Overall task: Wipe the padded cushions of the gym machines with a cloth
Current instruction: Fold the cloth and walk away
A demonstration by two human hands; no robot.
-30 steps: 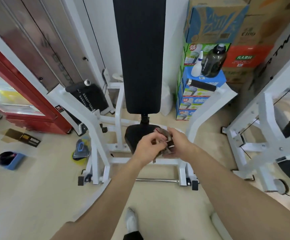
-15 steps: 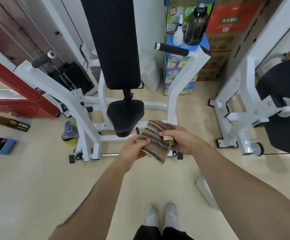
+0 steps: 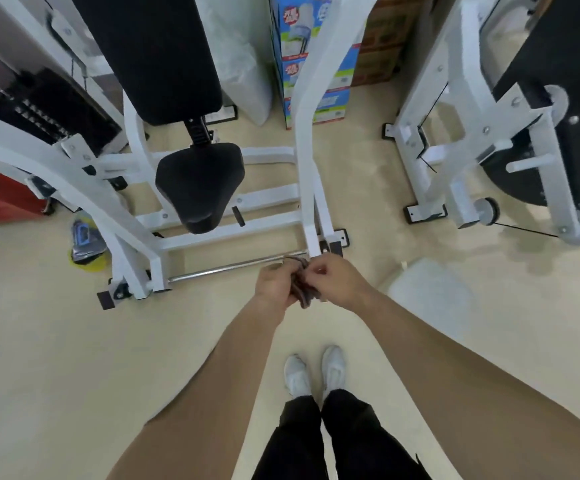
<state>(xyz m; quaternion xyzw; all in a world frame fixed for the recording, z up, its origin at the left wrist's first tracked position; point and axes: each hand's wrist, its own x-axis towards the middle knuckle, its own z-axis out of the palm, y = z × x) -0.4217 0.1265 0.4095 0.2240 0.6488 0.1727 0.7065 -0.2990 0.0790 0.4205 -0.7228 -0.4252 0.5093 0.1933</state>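
Note:
A white-framed gym machine stands ahead with a black padded seat cushion (image 3: 200,183) and a long black back pad (image 3: 156,50) rising above it. Both my hands meet in front of me, below and right of the seat, over the floor. My left hand (image 3: 276,284) and my right hand (image 3: 337,280) are pressed together around a bunched grey striped cloth (image 3: 302,289). Most of the cloth is hidden between my fingers. The hands are apart from the cushions, near the machine's chrome foot bar (image 3: 233,266).
A second white machine with a black pad (image 3: 558,50) and a black weight disc (image 3: 513,174) stands at the right. Stacked cartons (image 3: 316,64) sit behind the frame's right arm (image 3: 316,109). A blue-and-yellow object (image 3: 85,245) lies on the floor at left. My white shoes (image 3: 314,372) are below.
The view has tilted down and closer to the machine. The cloth, held spread between both hands half a second ago, is now bunched up small between them.

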